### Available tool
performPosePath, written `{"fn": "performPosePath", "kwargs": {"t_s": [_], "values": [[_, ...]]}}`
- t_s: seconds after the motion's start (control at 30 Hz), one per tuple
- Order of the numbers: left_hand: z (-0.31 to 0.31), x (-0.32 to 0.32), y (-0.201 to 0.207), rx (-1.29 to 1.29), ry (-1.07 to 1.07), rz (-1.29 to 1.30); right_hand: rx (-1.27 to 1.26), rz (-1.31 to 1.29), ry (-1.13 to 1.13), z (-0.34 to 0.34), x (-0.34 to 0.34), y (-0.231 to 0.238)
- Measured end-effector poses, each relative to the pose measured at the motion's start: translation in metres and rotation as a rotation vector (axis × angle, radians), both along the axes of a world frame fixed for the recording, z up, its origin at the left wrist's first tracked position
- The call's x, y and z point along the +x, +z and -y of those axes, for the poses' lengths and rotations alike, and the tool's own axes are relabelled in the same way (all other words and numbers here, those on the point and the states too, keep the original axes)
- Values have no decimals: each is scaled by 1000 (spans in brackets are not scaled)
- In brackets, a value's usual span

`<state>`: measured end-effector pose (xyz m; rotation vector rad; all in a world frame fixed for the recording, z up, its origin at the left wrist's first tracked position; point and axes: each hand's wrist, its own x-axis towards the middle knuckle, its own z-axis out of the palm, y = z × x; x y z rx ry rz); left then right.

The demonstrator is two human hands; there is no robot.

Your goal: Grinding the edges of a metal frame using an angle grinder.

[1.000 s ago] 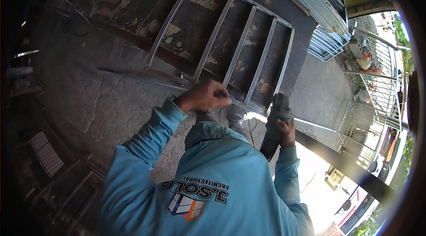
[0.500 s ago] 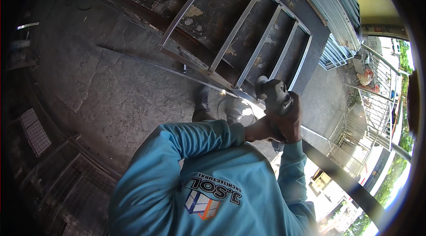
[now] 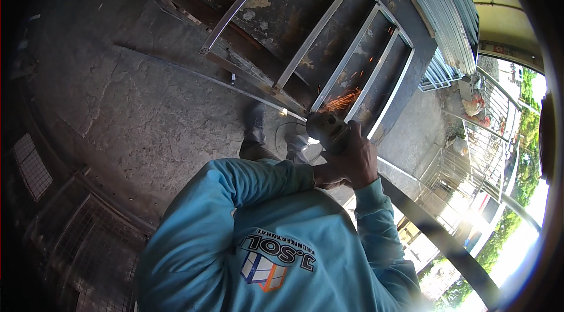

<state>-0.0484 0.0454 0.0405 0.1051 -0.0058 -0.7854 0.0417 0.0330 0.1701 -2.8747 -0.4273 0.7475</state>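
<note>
My right hand [image 3: 361, 156] is closed round the body of a dark angle grinder [image 3: 326, 127]. Just behind it my left hand [image 3: 330, 176] grips the tool's rear part, its fingers mostly hidden. The grinder's head is at the near edge of a metal frame [image 3: 338, 11], by the end of one of its crossbars. Orange sparks [image 3: 345, 100] fly from there toward the far right, over the crossbars. The disc itself is hidden by the grinder's head.
Beneath the frame lies a dark, paint-worn worktable [image 3: 305, 71]. Stacked grey metal lengths [image 3: 440, 15] are at the far right, near white railings [image 3: 499, 112]. A long thin bar [image 3: 176, 68] runs across the left. My feet stand on the concrete floor [image 3: 158, 118].
Both hands have brought the grinder left and slightly nearer, to the end of another crossbar. Sparks now spray where none showed before. The view has shifted a little.
</note>
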Motion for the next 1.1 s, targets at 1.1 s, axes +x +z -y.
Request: {"fn": "performPosePath", "kwargs": {"t_s": [1.1], "values": [[-21, 1, -2, -163, 179, -142, -72, -37, 141, -36, 6, 7]]}}
